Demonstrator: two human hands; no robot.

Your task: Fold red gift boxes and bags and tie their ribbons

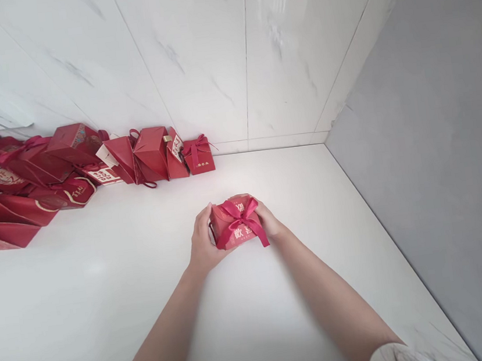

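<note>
Between my two hands is a small red gift box point(227, 238) with pale Chinese characters on its face. A dark pink ribbon point(242, 220) is tied in a bow across its front, one tail hanging at the lower right. My left hand point(203, 241) grips the box's left side, its thumb up along the edge, near a dark cord loop. The right side is held by my right hand point(268, 219), whose fingers are largely hidden behind the box. Both forearms reach in from the bottom of the view over the white tabletop point(99, 315).
A row of red gift boxes point(150, 153) lines the back left, some with ribbons or cord handles. At its right end stands a small square box point(200, 159) with a bow. Marbled tiles point(200, 62) form the back wall; a grey panel point(438, 139) bounds the right side.
</note>
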